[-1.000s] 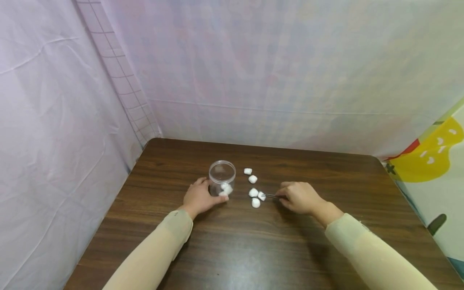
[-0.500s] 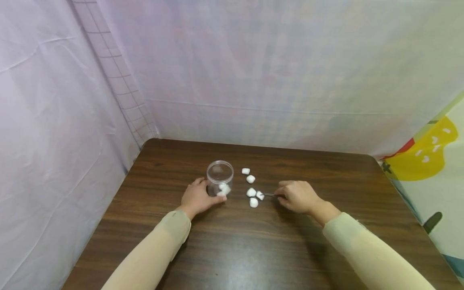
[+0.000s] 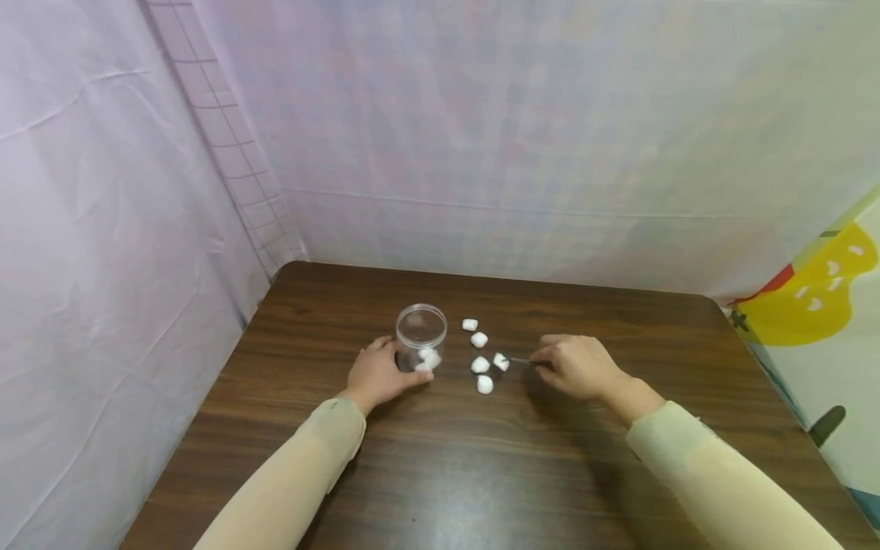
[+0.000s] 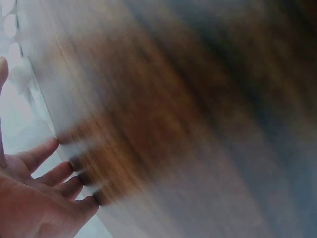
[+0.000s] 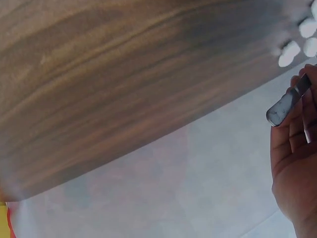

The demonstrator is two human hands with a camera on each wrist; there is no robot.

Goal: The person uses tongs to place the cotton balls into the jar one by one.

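Note:
My left hand (image 3: 376, 373) holds a clear jar (image 3: 421, 328), thumb at its front and fingers at its left side; several white puffy lumps (image 3: 429, 357) lie inside. In the left wrist view the fingers of the left hand (image 4: 44, 193) rest along the clear wall. Thin metal tweezers (image 3: 521, 360) are pinched in my right hand (image 3: 576, 368). Their tips are at one white puffy lump (image 3: 502, 362), which sits apart from the others. In the right wrist view the tweezers' rounded end (image 5: 281, 110) sticks out of the right hand (image 5: 297, 163).
Several more white lumps (image 3: 480, 365) lie on the dark wooden table (image 3: 440, 473) between the jar and the right hand. A pale curtain (image 3: 481, 153) hangs behind the table, another at the left. A yellow patterned sheet (image 3: 804, 305) is at the right.
The right hand has shifted slightly right and away from me. The lump at the tweezers' tips moved with it, away from its neighbours. The left hand and jar stay put.

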